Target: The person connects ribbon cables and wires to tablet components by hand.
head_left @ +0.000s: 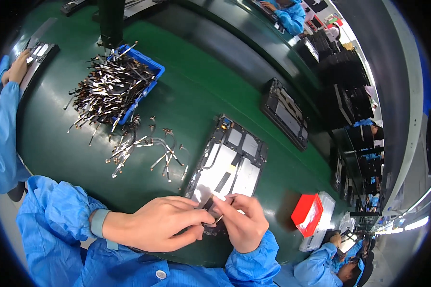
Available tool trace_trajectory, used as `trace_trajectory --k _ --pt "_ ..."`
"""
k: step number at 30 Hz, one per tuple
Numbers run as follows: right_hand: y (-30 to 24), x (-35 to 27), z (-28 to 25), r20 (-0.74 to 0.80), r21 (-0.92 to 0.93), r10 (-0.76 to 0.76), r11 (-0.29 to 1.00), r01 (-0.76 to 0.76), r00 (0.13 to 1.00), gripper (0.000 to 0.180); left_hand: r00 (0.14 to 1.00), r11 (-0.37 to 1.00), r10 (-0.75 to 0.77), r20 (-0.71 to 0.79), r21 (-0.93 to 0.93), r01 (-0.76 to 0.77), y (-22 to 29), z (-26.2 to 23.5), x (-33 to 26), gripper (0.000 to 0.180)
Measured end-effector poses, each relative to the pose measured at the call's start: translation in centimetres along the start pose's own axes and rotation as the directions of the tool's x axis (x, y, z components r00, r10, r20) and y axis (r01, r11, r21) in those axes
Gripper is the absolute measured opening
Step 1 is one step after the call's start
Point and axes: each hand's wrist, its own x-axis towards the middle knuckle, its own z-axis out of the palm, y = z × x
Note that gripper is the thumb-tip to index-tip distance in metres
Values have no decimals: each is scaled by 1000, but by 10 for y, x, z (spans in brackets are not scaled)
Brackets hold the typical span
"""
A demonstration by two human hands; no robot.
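Note:
My left hand [160, 224] and my right hand [244, 222] meet over the near end of an opened tablet [248, 173]. Both are closed, fingertips pinching a small thin flex cable [219, 220] between them. A small white piece [218, 195] shows at the tips of my right fingers; its kind is unclear. The tablet lies with its inside up, showing silver battery panels and a dark board along its frame. Its near edge is partly hidden by my hands. Loose flex cables [167, 152] are scattered on the green table left of it.
A blue bin [155, 69] overflows with a heap of flex cables [107, 88]. Another opened tablet [286, 115] lies farther right. A red tray [307, 215] sits at the right. At far left, a co-worker's hand [19, 67] rests on another device. A dark post [111, 24] stands behind the bin.

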Motion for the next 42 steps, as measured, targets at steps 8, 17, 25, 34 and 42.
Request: trace_trajectory --k 8,17,25,34,42 --pt "29 40 19 173 523 364 753 -399 915 25 958 763 259 -124 635 -124 -13 -47 20 10" --pt "36 55 35 204 530 536 643 -553 819 56 957 566 273 -99 821 -76 -36 -45 27 17" --pt "35 56 35 150 451 483 743 -494 863 64 941 487 330 -73 867 -104 -44 -36 30 12" --pt "44 60 28 247 480 420 730 -487 873 56 917 335 393 65 919 -208 -47 -31 41 6" --pt "77 73 16 190 513 343 764 -391 920 17 890 362 404 209 857 -366 -39 -27 36 10"
